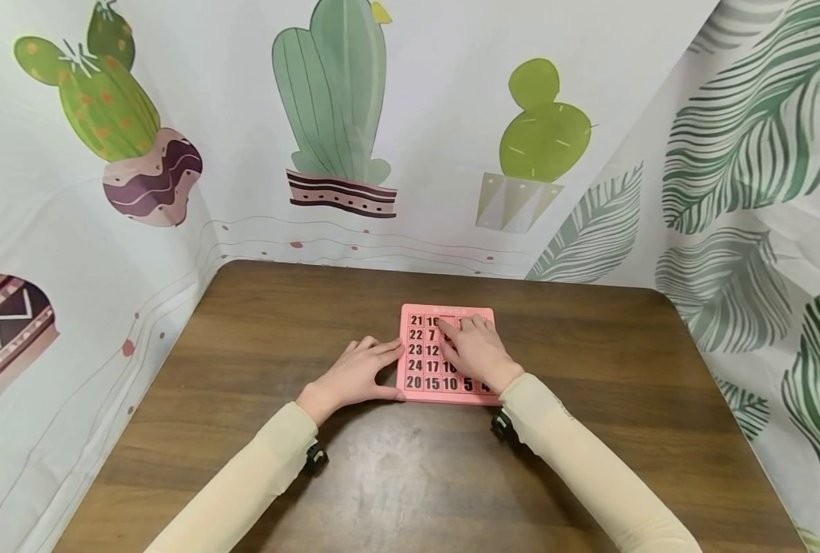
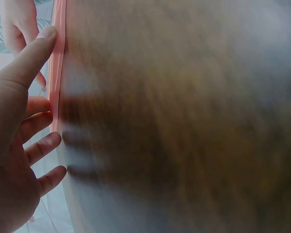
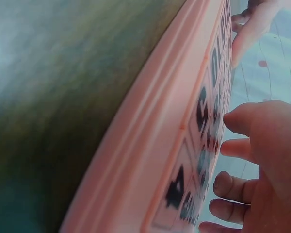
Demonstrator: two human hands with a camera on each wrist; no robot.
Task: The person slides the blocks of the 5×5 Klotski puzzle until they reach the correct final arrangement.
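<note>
Touching the side of the pink number board [image 1: 444, 397] that faces it, the left hand [image 1: 356, 376] has its thumb and fingers spread apart. The board lies just to the right of that hand and beneath the right hand [image 1: 479, 349], whose fingers are apart and reach loosely over the numbered tiles [image 1: 415, 351], index fingertip beside the 16. Between the hands runs the 21-22-23-24-20 column. The brown bench [image 1: 278, 322] spreads under both; beyond them rises a cactus-printed backdrop [image 1: 340, 100].
</note>
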